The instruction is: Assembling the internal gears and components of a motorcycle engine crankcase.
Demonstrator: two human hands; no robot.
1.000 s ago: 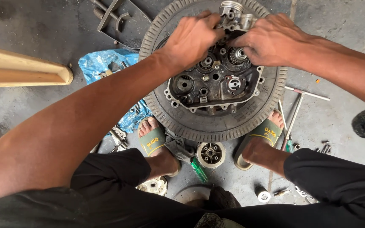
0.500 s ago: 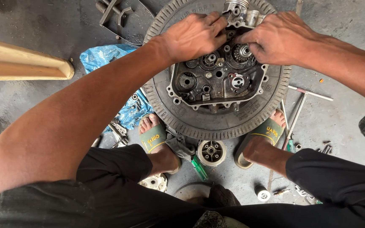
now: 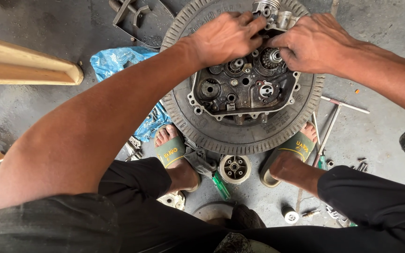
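An open engine case (image 3: pixel 242 91) with gears and bearings showing lies on a worn tyre (image 3: pixel 240 136) laid flat on the concrete floor. My left hand (image 3: pixel 223 35) rests on the case's far edge, its fingers curled against a metal cylinder part (image 3: pixel 270 10) at the top. My right hand (image 3: pixel 312 42) presses on the same far edge beside a small gear (image 3: pixel 273 56), fingertips meeting the left hand's. What the fingers grip is hidden under the hands.
A round clutch part (image 3: pixel 234 167) and a green-handled screwdriver (image 3: pixel 221 186) lie between my sandalled feet. A T-handle wrench (image 3: pixel 331 122) and small sockets sit at right, a blue plastic bag (image 3: pixel 118 65) and wooden plank (image 3: pixel 24 68) at left.
Both hands stay on the case's far edge; the fingers shifted slightly closer together near the cylinder part. The view moved a little.
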